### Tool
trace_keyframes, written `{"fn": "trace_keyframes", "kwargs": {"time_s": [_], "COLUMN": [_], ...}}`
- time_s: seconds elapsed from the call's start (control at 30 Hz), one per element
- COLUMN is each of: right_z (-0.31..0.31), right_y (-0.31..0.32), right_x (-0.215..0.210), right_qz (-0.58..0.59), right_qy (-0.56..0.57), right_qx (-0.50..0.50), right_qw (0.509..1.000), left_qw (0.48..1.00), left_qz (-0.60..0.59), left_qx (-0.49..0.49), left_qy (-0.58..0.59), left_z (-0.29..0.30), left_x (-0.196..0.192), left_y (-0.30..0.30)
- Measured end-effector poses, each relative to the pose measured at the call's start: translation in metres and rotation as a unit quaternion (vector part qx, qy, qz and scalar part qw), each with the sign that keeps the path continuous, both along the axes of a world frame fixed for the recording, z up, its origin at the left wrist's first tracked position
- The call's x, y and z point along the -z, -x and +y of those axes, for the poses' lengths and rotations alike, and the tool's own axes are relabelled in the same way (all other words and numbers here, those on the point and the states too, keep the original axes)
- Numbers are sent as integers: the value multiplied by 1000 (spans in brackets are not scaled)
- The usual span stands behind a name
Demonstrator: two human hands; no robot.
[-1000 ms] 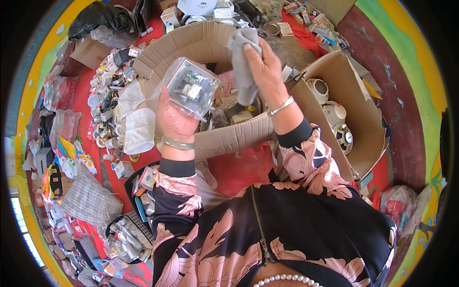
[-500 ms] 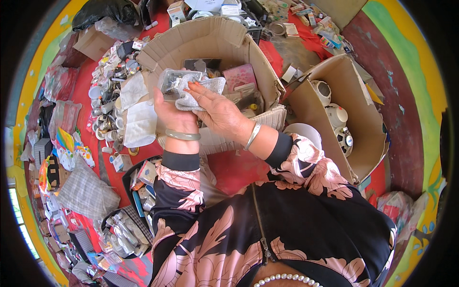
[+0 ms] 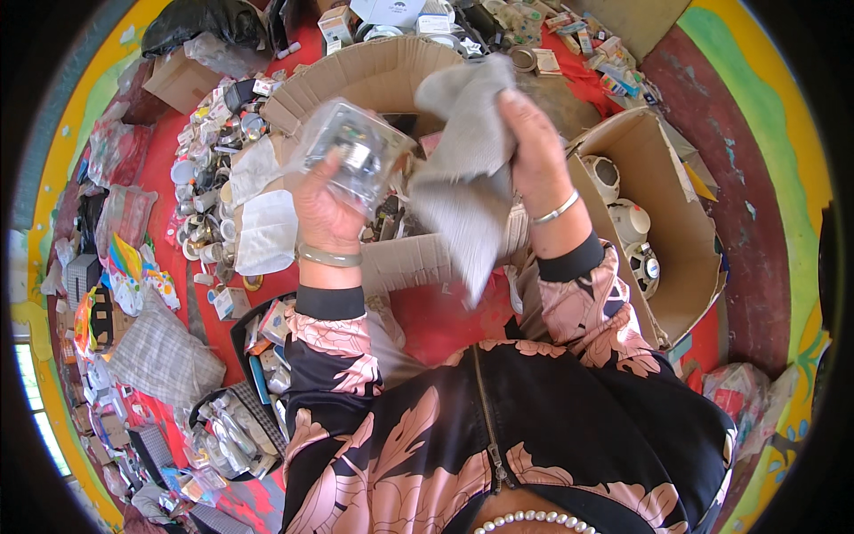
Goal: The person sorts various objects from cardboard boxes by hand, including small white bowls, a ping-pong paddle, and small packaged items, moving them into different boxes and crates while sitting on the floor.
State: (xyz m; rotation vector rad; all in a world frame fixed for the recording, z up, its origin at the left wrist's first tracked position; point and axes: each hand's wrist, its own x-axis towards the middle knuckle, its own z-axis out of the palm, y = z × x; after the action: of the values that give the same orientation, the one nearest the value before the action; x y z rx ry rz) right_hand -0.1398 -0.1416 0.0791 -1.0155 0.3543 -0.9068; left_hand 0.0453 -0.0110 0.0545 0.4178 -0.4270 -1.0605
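Observation:
My left hand [image 3: 327,212] grips a clear plastic package [image 3: 358,151] with a dark and silvery item inside; what that item is I cannot make out. A grey cloth [image 3: 467,169] hangs from my right hand [image 3: 536,147], pinched near its upper edge and blurred by motion. Both hands are above an open cardboard box [image 3: 365,76], the package to the left and the cloth to the right. Small mixed goods lie inside the box, partly hidden by the cloth and package.
At the right stands another cardboard box [image 3: 685,205] holding several white round items [image 3: 629,220]. A heap of small metal and white goods [image 3: 200,196] covers the red floor on the left. A checked cloth [image 3: 166,345] and a black bin of packages [image 3: 233,432] lie nearer me.
My hands have moved apart. The right hand has lifted the cloth off the package and up to the right, where it hangs unfolded; the left still holds the package, now tilted.

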Motion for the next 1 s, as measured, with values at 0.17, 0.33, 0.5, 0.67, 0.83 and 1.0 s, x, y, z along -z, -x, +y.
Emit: {"fn": "trace_keyframes", "kwargs": {"time_s": [0.17,0.33,0.5,0.67,0.83,1.0], "right_z": [-11,31,37,37,-12,-28], "right_y": [6,-23,-21,-27,-22,1], "right_x": [6,6,3,18,27,9], "right_qz": [-40,226,290,320,421,278], "right_qy": [106,687,594,540,296,114], "right_qx": [31,-2,-62,93,67,63], "right_qw": [993,690,748,773,855,952], "left_qw": [991,962,901,865,938,950], "left_qz": [-73,-70,-346,-380,-250,-194], "left_qx": [89,183,214,262,211,220], "left_qy": [-64,-192,-148,-196,-110,-109], "left_z": [-1,9,8,11,20,25], "left_x": [4,17,28,9,5,-1], "left_y": [21,34,25,26,26,12]}}
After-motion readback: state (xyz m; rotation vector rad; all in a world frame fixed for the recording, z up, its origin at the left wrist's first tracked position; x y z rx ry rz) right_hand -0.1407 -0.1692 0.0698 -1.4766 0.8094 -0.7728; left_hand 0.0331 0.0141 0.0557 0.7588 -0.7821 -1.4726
